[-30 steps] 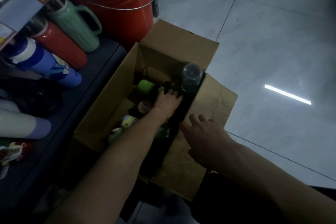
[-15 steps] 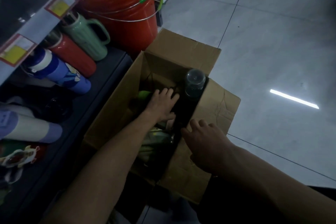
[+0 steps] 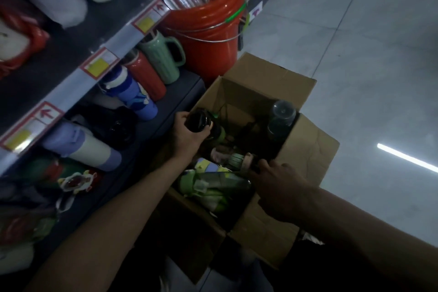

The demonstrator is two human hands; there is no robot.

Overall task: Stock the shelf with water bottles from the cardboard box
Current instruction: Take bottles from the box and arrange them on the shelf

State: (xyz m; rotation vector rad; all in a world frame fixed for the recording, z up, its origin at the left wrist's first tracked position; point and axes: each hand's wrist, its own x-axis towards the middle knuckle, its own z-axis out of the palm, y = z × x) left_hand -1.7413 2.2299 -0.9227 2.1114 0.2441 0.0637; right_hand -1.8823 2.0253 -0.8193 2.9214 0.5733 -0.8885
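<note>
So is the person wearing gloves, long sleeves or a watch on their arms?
No gloves, and no watch or rings that I can see. The left hand and the right hand are bare. The left forearm and the right forearm are bare too, with no sleeve showing anywhere in the picture. It is dim, so something tiny could be missed.
</note>
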